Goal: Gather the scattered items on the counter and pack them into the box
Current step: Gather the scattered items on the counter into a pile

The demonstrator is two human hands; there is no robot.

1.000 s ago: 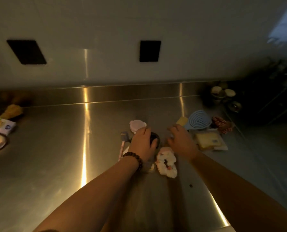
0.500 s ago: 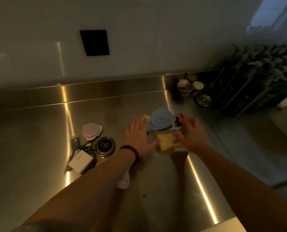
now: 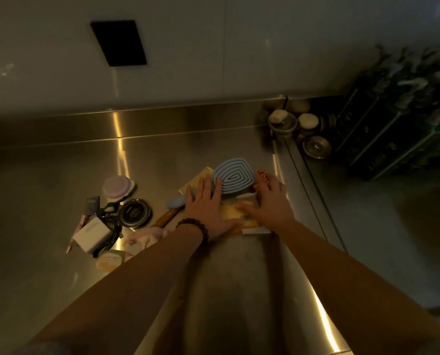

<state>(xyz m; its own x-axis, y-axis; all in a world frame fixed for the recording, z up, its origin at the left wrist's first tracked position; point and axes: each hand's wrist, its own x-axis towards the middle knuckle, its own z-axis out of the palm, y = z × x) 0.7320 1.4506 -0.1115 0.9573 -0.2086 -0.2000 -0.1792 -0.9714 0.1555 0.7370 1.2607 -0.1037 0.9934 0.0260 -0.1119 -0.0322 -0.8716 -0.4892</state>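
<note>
On the steel counter (image 3: 47, 180) my left hand (image 3: 208, 206) lies flat, fingers spread, over the handle of a blue spiral-patterned hairbrush (image 3: 235, 175) and touches a yellow packet (image 3: 235, 213). My right hand (image 3: 272, 201) rests open on the packet's right side, next to a reddish beaded item (image 3: 261, 175). A yellow card (image 3: 195, 179) pokes out behind my left hand. Further left lie a lilac round case (image 3: 117, 187), a black round tin (image 3: 135, 212), a white box (image 3: 92, 237) and a pale cloth (image 3: 144, 237). No packing box is in view.
Small metal cups and lidded pots (image 3: 290, 124) crowd the counter's back right corner. A dark crate of greenery (image 3: 403, 111) stands beyond the counter's right edge (image 3: 313, 201). The wall behind carries a black rectangular plate (image 3: 118, 43).
The view swung right. My left hand left the black tin and came over to the hairbrush. My right hand moved onto the yellow packet, and both hands have closed in on it.
</note>
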